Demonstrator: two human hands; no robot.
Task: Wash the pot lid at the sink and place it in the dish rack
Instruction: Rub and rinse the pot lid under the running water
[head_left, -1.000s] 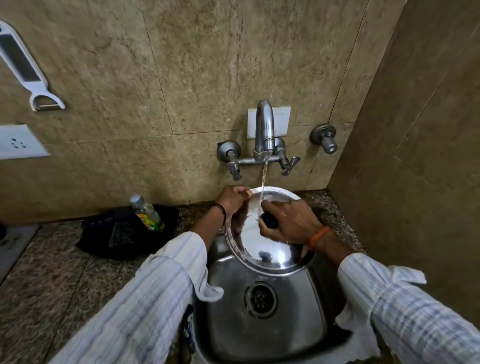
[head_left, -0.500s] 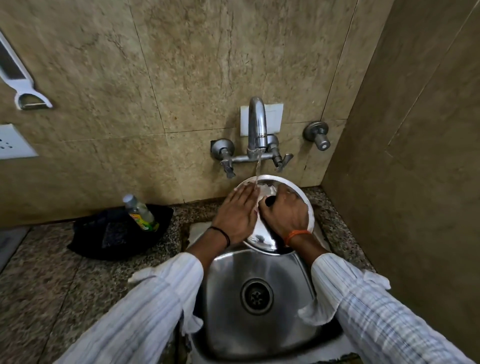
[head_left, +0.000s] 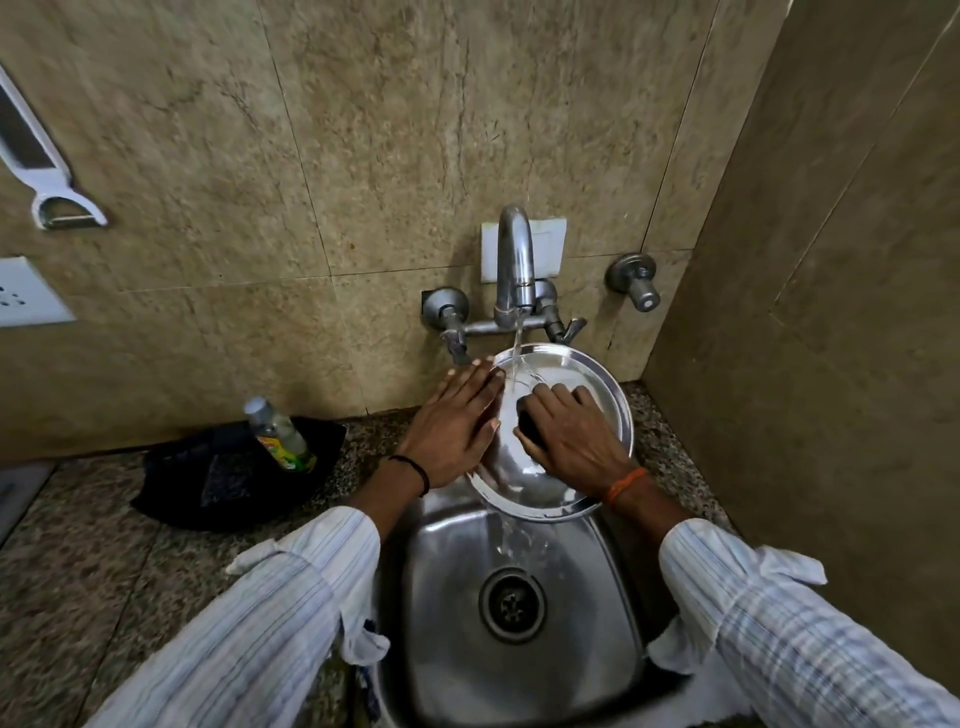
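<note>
the pot lid (head_left: 558, 488) sat tilted over the sink (head_left: 597, 597) under the tap (head_left: 514, 260), knob side up, its round face leaning toward the wall. the right hand (head_left: 571, 436) curled its grip round the dark knob (head_left: 530, 423); the left hand (head_left: 457, 421) lay flat, fingers straight, on the wet rim. thin steel, stiff, likely light and slippery; the knob looked the safest hold.

No legible text anywhere.

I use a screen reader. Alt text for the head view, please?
Two hands rinse a steel pot lid under a running tap above a sink: right hand gripping its black knob, left hand flat on it.
</note>
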